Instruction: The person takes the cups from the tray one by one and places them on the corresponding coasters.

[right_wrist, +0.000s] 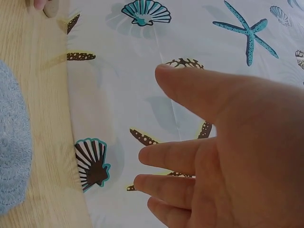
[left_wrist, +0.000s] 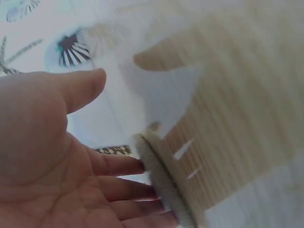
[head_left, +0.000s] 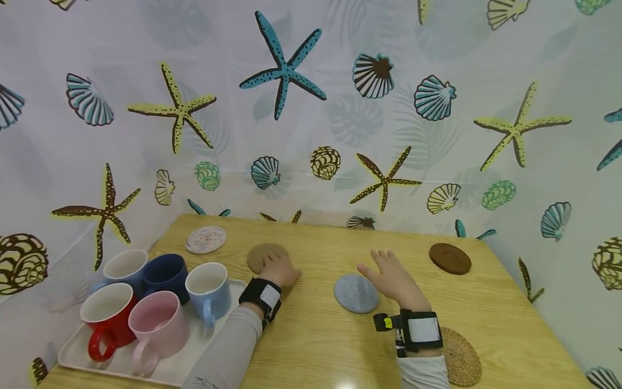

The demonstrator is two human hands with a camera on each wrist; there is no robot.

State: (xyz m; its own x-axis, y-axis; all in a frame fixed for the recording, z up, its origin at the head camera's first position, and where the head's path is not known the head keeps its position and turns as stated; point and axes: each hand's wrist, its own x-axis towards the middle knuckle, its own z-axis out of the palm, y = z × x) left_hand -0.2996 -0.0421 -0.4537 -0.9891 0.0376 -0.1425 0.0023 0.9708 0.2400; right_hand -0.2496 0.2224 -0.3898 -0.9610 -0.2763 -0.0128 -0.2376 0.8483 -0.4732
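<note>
My left hand (head_left: pixel 281 271) lies at the beige round coaster (head_left: pixel 262 253) towards the back of the table. In the left wrist view its fingers are extended, with their tips against the edge of that coaster (left_wrist: pixel 164 178), and the thumb stands apart. My right hand (head_left: pixel 396 282) is held over the table, fingers spread and nothing in them. Just left of it lies a blue-grey round coaster (head_left: pixel 356 294), whose knitted-looking surface shows at the edge of the right wrist view.
At the left, a white tray (head_left: pixel 73 354) bears several mugs, among them a red mug (head_left: pixel 116 319), a pink mug (head_left: pixel 165 329) and a light blue mug (head_left: pixel 214 292). Other coasters are a speckled one (head_left: pixel 206 240), a brown one (head_left: pixel 449 258) and a woven one (head_left: pixel 461 359). A patterned curtain (head_left: pixel 291 146) encloses the table.
</note>
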